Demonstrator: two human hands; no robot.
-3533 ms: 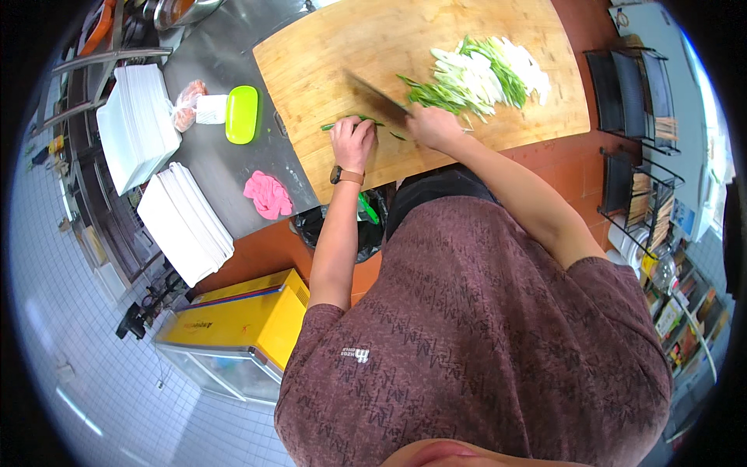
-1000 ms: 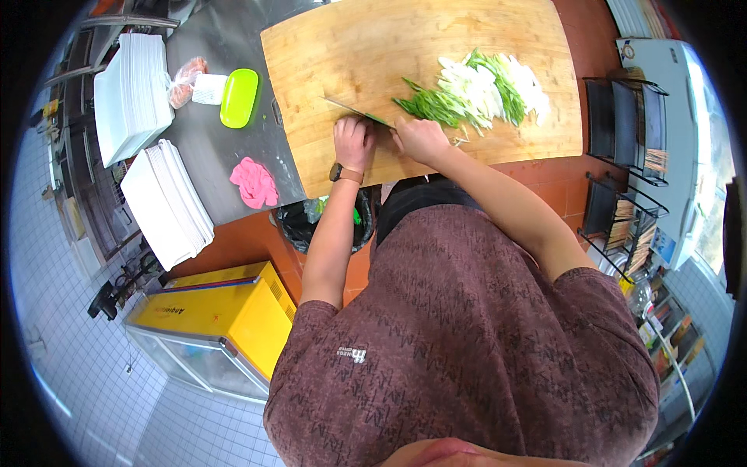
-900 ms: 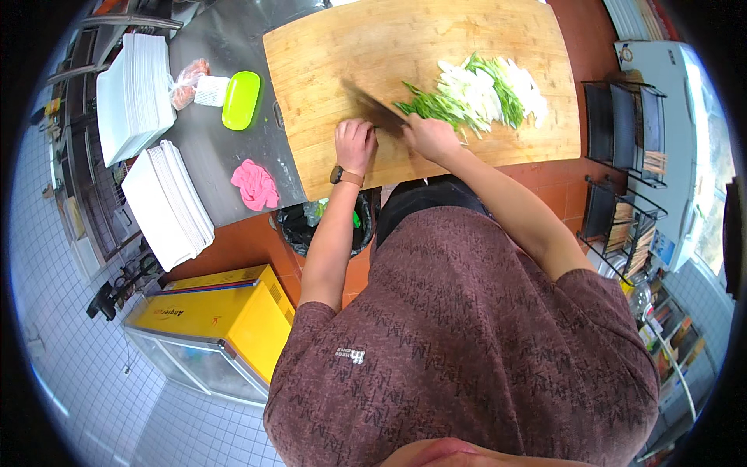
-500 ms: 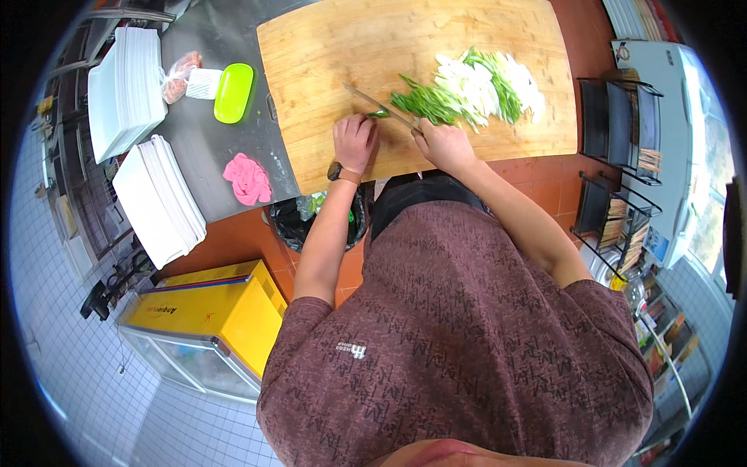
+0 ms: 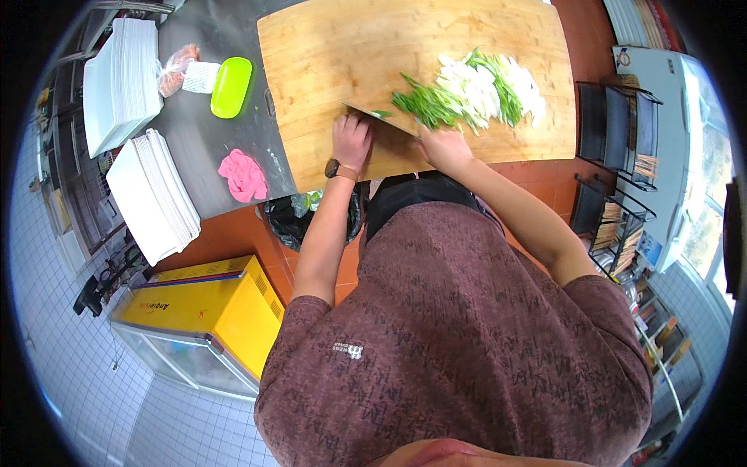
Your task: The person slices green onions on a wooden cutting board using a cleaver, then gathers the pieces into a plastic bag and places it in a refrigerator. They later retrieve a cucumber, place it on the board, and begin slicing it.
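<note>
The grey worktop (image 5: 187, 128) extends along the left. The wooden cutting board (image 5: 334, 58), pale tan with darker grain marks, overlaps its right side. On the right half of the board lies a loose heap of cut vegetable (image 5: 475, 89): slender strips, dark green at the left end, pale to white at centre, a brighter green band toward the right, white at the right end. Strips overlap in several directions. The knife (image 5: 383, 121) is over the near part of the board, left of the heap; its blade appears narrow and dark, slanting toward the far left. The right hand (image 5: 446, 148) grasps the knife at its handle end. The left hand (image 5: 352, 142), fingers curled, is beside the blade's far end; whether it grips anything cannot be determined. A small green piece (image 5: 381, 114) shows alongside the blade.
</note>
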